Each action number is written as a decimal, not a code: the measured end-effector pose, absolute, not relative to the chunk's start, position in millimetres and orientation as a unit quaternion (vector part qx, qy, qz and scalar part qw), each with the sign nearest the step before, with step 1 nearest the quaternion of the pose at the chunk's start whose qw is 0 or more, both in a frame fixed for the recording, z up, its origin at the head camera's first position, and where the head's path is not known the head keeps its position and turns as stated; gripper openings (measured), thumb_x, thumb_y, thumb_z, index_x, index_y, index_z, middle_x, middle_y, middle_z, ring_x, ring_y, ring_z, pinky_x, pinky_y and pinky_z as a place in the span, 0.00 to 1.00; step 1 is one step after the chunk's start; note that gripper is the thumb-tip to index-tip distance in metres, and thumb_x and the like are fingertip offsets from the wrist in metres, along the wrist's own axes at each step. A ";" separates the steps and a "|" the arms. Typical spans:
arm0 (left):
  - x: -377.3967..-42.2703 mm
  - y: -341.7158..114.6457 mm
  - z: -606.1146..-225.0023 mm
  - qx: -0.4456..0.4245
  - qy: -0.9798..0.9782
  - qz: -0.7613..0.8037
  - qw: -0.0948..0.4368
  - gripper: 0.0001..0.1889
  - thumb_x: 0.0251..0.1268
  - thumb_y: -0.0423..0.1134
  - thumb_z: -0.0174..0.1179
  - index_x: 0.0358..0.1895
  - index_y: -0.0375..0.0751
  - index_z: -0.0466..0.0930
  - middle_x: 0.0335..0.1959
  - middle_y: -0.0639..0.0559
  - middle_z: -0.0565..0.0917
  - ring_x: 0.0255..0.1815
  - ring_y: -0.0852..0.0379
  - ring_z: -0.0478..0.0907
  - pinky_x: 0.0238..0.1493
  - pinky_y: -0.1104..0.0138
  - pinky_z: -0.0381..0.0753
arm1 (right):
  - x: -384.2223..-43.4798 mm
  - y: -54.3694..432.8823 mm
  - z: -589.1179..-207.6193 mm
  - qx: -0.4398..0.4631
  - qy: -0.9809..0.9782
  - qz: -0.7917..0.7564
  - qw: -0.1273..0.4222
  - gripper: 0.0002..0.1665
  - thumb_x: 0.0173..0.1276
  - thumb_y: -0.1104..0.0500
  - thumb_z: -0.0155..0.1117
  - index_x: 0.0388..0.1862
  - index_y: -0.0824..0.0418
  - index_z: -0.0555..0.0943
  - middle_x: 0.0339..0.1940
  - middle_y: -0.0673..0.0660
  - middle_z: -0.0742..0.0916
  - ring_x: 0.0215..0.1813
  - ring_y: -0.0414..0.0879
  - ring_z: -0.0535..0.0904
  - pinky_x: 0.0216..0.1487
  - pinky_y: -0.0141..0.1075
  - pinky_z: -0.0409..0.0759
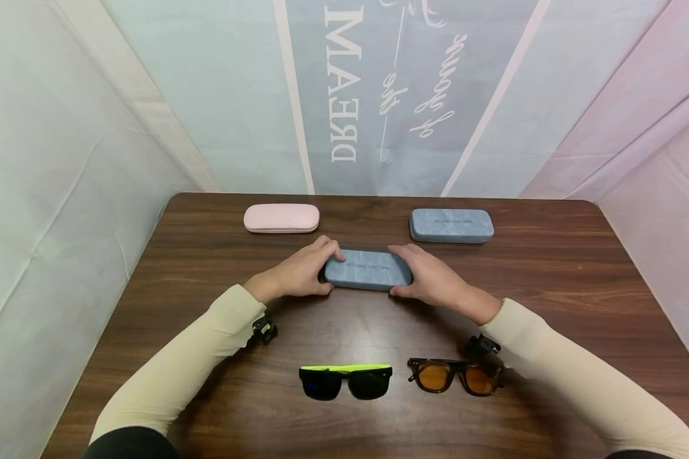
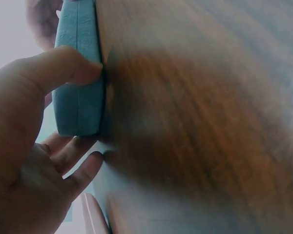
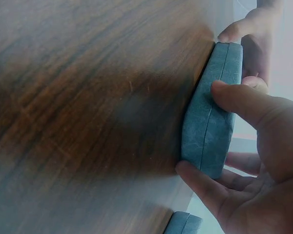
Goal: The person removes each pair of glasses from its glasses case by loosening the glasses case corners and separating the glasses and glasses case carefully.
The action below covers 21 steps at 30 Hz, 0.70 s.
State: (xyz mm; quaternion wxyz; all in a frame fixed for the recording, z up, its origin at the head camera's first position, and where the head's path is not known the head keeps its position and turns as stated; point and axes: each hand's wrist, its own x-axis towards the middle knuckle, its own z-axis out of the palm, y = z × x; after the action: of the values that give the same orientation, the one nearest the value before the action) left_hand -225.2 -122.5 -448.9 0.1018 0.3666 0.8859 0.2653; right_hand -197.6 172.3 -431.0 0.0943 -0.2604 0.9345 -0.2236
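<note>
A blue glasses case (image 1: pixel 369 269) with printed lettering lies closed on the table, between both hands. My left hand (image 1: pixel 305 269) grips its left end, thumb on the near side and fingers at the far side. At the opposite end my right hand (image 1: pixel 433 275) holds it the same way. In the left wrist view the case (image 2: pixel 79 107) shows a lid seam along its side, with the thumb pressed near it. The right wrist view shows the thumb and fingers around the case (image 3: pixel 208 117), its underside right at the tabletop.
Behind the hands are a pink glasses case (image 1: pixel 281 218) and a second blue glasses case (image 1: pixel 451 225). Nearer lie black sunglasses (image 1: pixel 344 382) with lime-green temples and dark-framed glasses (image 1: pixel 456 376) with orange lenses. A printed cloth (image 1: pixel 235 95) hangs behind the wooden table (image 1: pixel 207 255).
</note>
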 end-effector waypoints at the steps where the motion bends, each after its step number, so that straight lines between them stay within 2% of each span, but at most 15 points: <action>1: -225.2 -122.5 -448.6 0.367 0.886 0.264 0.103 0.25 0.59 0.38 0.74 0.54 0.45 0.70 0.57 0.45 0.70 0.56 0.49 0.74 0.60 0.56 0.75 | -197.7 172.1 -430.9 -0.261 0.935 -0.221 0.095 0.51 0.59 0.53 0.81 0.76 0.68 0.66 0.67 0.66 0.76 0.65 0.59 0.75 0.62 0.54 0.75; 6: -223.4 -122.0 -447.3 0.366 0.887 0.262 0.106 0.24 0.62 0.46 0.74 0.54 0.45 0.70 0.57 0.45 0.70 0.57 0.49 0.74 0.61 0.56 0.75 | -197.2 170.9 -430.3 -0.264 0.936 -0.213 0.093 0.49 0.60 0.54 0.80 0.75 0.68 0.67 0.63 0.65 0.78 0.60 0.56 0.78 0.58 0.52 0.78; 14: -221.7 -118.6 -445.3 0.351 0.894 0.259 0.104 0.27 0.60 0.46 0.75 0.57 0.47 0.69 0.55 0.47 0.71 0.52 0.53 0.74 0.57 0.58 0.76 | -197.9 170.4 -428.9 -0.269 0.936 -0.207 0.090 0.48 0.61 0.55 0.78 0.76 0.69 0.66 0.65 0.65 0.76 0.60 0.55 0.78 0.56 0.50 0.79; 21: -222.4 -118.3 -447.1 0.351 0.894 0.262 0.092 0.38 0.57 0.44 0.77 0.65 0.37 0.64 0.60 0.42 0.71 0.59 0.51 0.72 0.63 0.59 0.73 | -198.2 170.4 -429.6 -0.269 0.936 -0.208 0.093 0.48 0.62 0.55 0.78 0.76 0.68 0.66 0.66 0.66 0.76 0.63 0.57 0.77 0.58 0.51 0.78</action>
State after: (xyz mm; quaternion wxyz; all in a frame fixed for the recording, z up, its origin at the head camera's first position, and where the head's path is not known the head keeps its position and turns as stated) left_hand -222.4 -118.3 -447.1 0.0919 0.3508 0.8943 0.2622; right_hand -198.2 170.4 -429.6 0.0933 -0.2687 0.9358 -0.2083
